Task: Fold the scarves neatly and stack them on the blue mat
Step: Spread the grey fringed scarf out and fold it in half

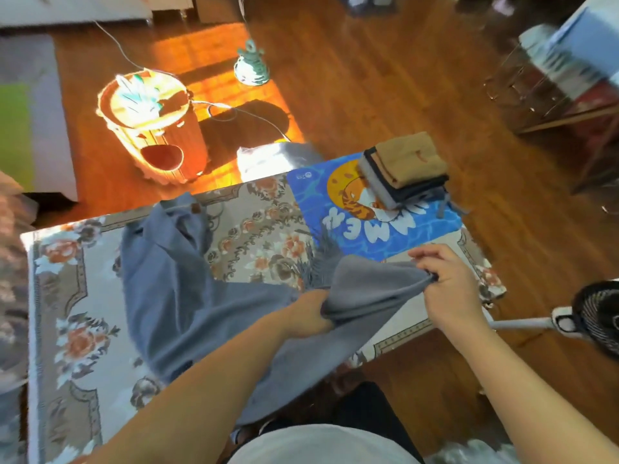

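our left hand [310, 313] and right hand [447, 289] each pinch the soft fringed grey-blue scarf [187, 289], stretched between them beside the glossy blue mat [432, 226].

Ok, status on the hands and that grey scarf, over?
Left hand and right hand both grip one end of the grey scarf. Rest trails unfolded over the table. Folded stack already on blue mat. Nothing in the way.

The left hand [310, 316] has its fingertips tucked inside the gray scarf [187, 296], so they cannot be seen. The stack of folded scarves [405, 169] covers part of the picture on the blue mat [432, 226]. At the far right, the shelf [562, 61] is blurry and cut off by the edge, and so is the black fan [599, 313].
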`<state>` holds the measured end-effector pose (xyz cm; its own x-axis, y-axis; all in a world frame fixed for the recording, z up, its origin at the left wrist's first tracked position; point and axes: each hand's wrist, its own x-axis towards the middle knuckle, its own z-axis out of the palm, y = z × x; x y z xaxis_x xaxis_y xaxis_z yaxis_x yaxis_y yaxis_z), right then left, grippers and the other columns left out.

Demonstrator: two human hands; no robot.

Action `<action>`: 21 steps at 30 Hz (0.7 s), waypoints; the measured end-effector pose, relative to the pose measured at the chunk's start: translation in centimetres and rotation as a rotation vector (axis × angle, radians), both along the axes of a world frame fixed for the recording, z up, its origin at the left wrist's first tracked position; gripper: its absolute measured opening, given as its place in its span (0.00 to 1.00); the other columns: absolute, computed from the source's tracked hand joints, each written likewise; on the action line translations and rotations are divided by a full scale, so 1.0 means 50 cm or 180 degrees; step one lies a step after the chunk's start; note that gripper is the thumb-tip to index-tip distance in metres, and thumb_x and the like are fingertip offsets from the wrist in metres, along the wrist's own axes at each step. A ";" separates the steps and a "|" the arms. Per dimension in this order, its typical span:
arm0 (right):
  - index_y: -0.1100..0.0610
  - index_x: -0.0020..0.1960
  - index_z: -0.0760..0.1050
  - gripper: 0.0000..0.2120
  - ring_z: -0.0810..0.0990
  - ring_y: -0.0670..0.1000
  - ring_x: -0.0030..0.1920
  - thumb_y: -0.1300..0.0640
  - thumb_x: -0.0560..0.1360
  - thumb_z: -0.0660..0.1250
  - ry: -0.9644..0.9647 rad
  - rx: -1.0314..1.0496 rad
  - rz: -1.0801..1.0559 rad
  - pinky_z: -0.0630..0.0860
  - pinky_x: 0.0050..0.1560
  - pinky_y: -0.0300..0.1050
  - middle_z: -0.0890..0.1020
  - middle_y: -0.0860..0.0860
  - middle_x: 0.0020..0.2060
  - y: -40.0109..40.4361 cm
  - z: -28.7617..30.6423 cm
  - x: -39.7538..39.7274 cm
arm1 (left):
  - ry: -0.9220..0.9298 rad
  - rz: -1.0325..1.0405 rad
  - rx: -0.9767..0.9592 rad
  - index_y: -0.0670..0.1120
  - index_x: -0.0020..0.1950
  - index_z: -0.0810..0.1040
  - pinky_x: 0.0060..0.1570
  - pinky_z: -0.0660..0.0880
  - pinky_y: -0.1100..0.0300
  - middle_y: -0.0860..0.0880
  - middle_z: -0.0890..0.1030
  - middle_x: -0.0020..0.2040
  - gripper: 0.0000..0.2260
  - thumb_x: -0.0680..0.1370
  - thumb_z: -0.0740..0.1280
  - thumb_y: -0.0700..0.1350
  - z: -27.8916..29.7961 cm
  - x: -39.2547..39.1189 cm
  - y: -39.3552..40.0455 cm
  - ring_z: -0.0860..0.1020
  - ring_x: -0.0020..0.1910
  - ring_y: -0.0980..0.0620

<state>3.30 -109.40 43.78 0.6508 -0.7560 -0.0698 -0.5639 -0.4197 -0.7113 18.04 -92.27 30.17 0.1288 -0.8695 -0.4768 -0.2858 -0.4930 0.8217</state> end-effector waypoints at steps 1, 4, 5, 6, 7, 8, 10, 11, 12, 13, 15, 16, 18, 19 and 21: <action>0.64 0.47 0.82 0.13 0.76 0.44 0.52 0.76 0.76 0.61 -0.0016 0.0093 0.0023 0.73 0.52 0.39 0.79 0.48 0.52 -0.023 -0.009 0.000 | -0.0102 0.0135 -0.0003 0.43 0.48 0.74 0.42 0.72 0.56 0.58 0.79 0.39 0.03 0.79 0.64 0.35 0.001 -0.006 -0.013 0.76 0.37 0.57; 0.64 0.47 0.82 0.14 0.77 0.53 0.50 0.76 0.75 0.60 0.0426 -0.0028 0.0213 0.74 0.49 0.46 0.79 0.52 0.48 -0.106 -0.030 0.014 | -0.0703 0.0642 0.0277 0.44 0.55 0.79 0.48 0.75 0.49 0.45 0.83 0.49 0.09 0.81 0.60 0.38 0.002 -0.009 -0.031 0.78 0.45 0.43; 0.62 0.45 0.81 0.14 0.77 0.55 0.46 0.75 0.75 0.60 0.0957 -0.0163 0.0451 0.74 0.44 0.47 0.79 0.53 0.45 -0.136 -0.034 0.023 | -0.0882 0.0688 0.0421 0.44 0.59 0.79 0.50 0.76 0.46 0.42 0.82 0.54 0.11 0.82 0.59 0.40 0.006 -0.013 -0.031 0.78 0.48 0.41; 0.58 0.42 0.79 0.14 0.77 0.54 0.42 0.72 0.75 0.59 0.1692 -0.0275 0.0783 0.73 0.38 0.47 0.78 0.53 0.43 -0.162 -0.034 0.034 | -0.1007 0.0677 0.0610 0.43 0.62 0.77 0.49 0.76 0.45 0.40 0.81 0.56 0.11 0.83 0.58 0.41 0.012 -0.016 -0.029 0.77 0.47 0.40; 0.54 0.40 0.75 0.14 0.75 0.52 0.39 0.70 0.76 0.59 0.2490 -0.0379 0.1134 0.70 0.34 0.44 0.77 0.52 0.42 -0.181 -0.030 0.042 | -0.1147 0.0535 0.0850 0.42 0.66 0.75 0.46 0.76 0.45 0.40 0.80 0.54 0.13 0.84 0.58 0.42 0.025 -0.022 -0.029 0.76 0.44 0.41; 0.52 0.42 0.74 0.12 0.74 0.50 0.38 0.67 0.76 0.59 0.3176 -0.0552 0.1504 0.69 0.32 0.41 0.77 0.51 0.42 -0.193 -0.025 0.046 | -0.1329 0.0344 0.1053 0.41 0.69 0.73 0.40 0.74 0.47 0.41 0.79 0.51 0.14 0.85 0.58 0.41 0.041 -0.028 -0.032 0.74 0.40 0.42; 0.52 0.55 0.75 0.11 0.75 0.50 0.46 0.63 0.77 0.60 0.3806 -0.1011 0.2225 0.75 0.45 0.42 0.77 0.50 0.51 -0.203 -0.021 0.066 | -0.1869 0.0137 0.1165 0.41 0.66 0.73 0.35 0.66 0.52 0.44 0.77 0.43 0.12 0.83 0.59 0.39 0.101 -0.039 -0.052 0.71 0.36 0.45; 0.53 0.65 0.73 0.17 0.75 0.53 0.57 0.62 0.77 0.61 0.3694 -0.1039 0.2526 0.75 0.57 0.47 0.75 0.51 0.62 -0.205 -0.029 0.083 | -0.2079 0.0183 0.1021 0.42 0.60 0.74 0.37 0.62 0.54 0.43 0.78 0.44 0.08 0.83 0.59 0.39 0.139 -0.043 -0.064 0.72 0.38 0.44; 0.53 0.73 0.67 0.25 0.69 0.55 0.68 0.61 0.77 0.63 0.3362 -0.0796 0.2880 0.70 0.66 0.51 0.69 0.49 0.71 -0.199 -0.027 0.103 | -0.2230 0.0305 0.0789 0.43 0.54 0.72 0.39 0.60 0.54 0.42 0.79 0.45 0.04 0.82 0.59 0.39 0.179 -0.050 -0.076 0.73 0.41 0.42; 0.51 0.78 0.61 0.33 0.63 0.53 0.74 0.60 0.76 0.67 0.2911 -0.0306 0.3251 0.65 0.71 0.50 0.64 0.47 0.75 -0.187 -0.024 0.125 | -0.2375 0.0474 0.0509 0.44 0.51 0.72 0.41 0.60 0.54 0.40 0.80 0.47 0.03 0.82 0.59 0.40 0.219 -0.060 -0.086 0.75 0.44 0.40; 0.47 0.74 0.67 0.33 0.71 0.44 0.68 0.59 0.73 0.74 0.1893 0.0881 0.3652 0.71 0.68 0.43 0.73 0.43 0.70 -0.147 0.012 0.159 | -0.2505 0.0925 -0.0116 0.45 0.54 0.75 0.41 0.66 0.51 0.40 0.81 0.49 0.05 0.82 0.60 0.43 0.291 -0.082 -0.096 0.78 0.45 0.37; 0.45 0.65 0.75 0.23 0.77 0.42 0.58 0.61 0.73 0.74 0.1505 0.1097 0.3707 0.76 0.61 0.45 0.80 0.43 0.60 -0.125 0.041 0.167 | -0.2438 0.1201 -0.0391 0.47 0.54 0.75 0.40 0.68 0.51 0.41 0.82 0.47 0.05 0.82 0.62 0.45 0.321 -0.093 -0.091 0.78 0.43 0.38; 0.44 0.42 0.81 0.14 0.79 0.41 0.40 0.64 0.74 0.71 0.0874 0.0971 0.3494 0.78 0.47 0.54 0.84 0.45 0.39 -0.109 0.083 0.178 | -0.2068 0.1803 -0.0678 0.51 0.49 0.72 0.37 0.67 0.54 0.48 0.79 0.41 0.07 0.81 0.66 0.53 0.364 -0.093 -0.064 0.76 0.38 0.47; 0.44 0.38 0.81 0.15 0.77 0.41 0.36 0.65 0.74 0.69 0.0668 0.0937 0.3332 0.77 0.43 0.54 0.83 0.47 0.35 -0.107 0.109 0.178 | -0.1841 0.1894 -0.0603 0.53 0.50 0.72 0.36 0.67 0.58 0.51 0.79 0.41 0.10 0.79 0.69 0.57 0.374 -0.083 -0.046 0.75 0.39 0.51; 0.46 0.39 0.84 0.19 0.78 0.42 0.36 0.69 0.74 0.65 0.0354 0.1142 0.3121 0.77 0.40 0.45 0.84 0.49 0.35 -0.104 0.164 0.177 | -0.1737 0.1552 -0.0243 0.52 0.52 0.76 0.36 0.66 0.65 0.51 0.81 0.45 0.10 0.78 0.71 0.56 0.367 -0.057 -0.011 0.76 0.42 0.54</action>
<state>12.13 -114.59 52.01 0.9430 0.1759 -0.2825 -0.1607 -0.5028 -0.8494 15.18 -92.84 48.53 0.7111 -0.6810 -0.1746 -0.4270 -0.6156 0.6623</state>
